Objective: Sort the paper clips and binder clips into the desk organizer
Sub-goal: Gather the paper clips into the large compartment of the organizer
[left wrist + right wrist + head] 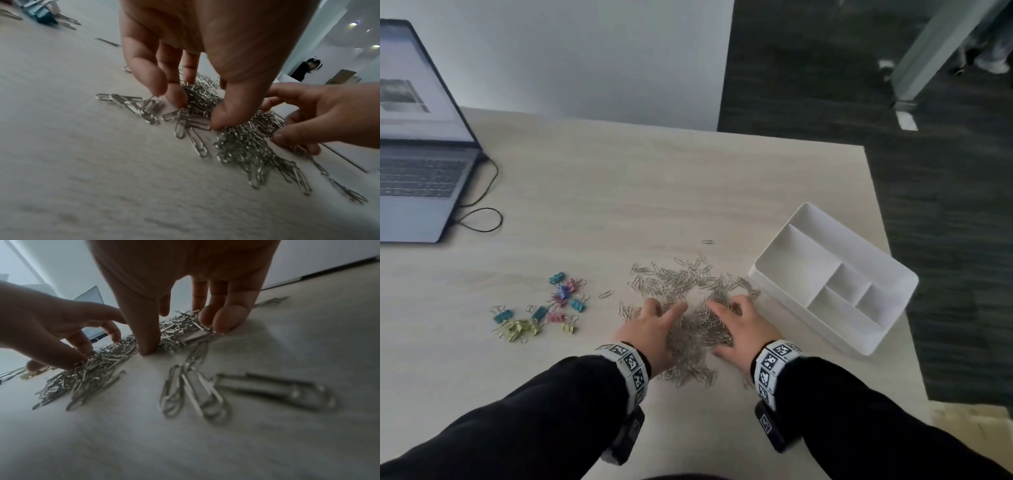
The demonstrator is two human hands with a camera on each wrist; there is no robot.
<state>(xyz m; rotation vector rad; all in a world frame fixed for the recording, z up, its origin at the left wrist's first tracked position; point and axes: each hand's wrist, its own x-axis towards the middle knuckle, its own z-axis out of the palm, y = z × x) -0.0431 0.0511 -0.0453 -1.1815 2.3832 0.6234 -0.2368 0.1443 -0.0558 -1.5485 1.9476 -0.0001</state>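
Note:
A big heap of silver paper clips (pixel 695 322) lies on the pale table, just left of the white desk organizer (pixel 763 284), whose compartments hold nothing. Coloured binder clips (pixel 544 311) are scattered further left. My left hand (pixel 654 318) rests on the heap's left side, its bent fingertips (pixel 176 99) and thumb touching clips. My right hand (pixel 736 322) cups the heap's right side. In the right wrist view its thumb presses the table and its fingertips (pixel 224 321) lie on clips. Neither hand has lifted any clips. A few loose clips (pixel 195 389) lie near the right wrist.
An open laptop (pixel 417 178) with a black cable (pixel 482 219) sits at the far left. The table's right edge runs just beyond the organizer, with dark carpet past it. A teal binder clip (pixel 41 14) shows in the left wrist view's top corner.

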